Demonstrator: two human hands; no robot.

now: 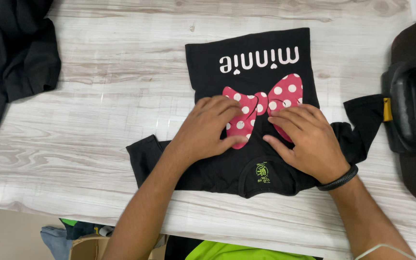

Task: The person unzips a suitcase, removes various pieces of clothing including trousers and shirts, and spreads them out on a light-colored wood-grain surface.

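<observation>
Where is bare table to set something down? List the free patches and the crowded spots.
Free: the wide stretch of table between the dark clothes pile and the black T-shirt; also the far strip above the shirt. Crowded: the middle, where left hand and right hand press the shirt, and the right edge, taken by a black device.

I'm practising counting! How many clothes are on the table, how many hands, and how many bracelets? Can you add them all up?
Clothes: 2, the black T-shirt with a pink dotted bow and the dark heap of cloth at the table's corner
Hands: 2, the left hand and the right hand, both flat on the T-shirt
Bracelets: 1, a black wristband
Total: 5
</observation>
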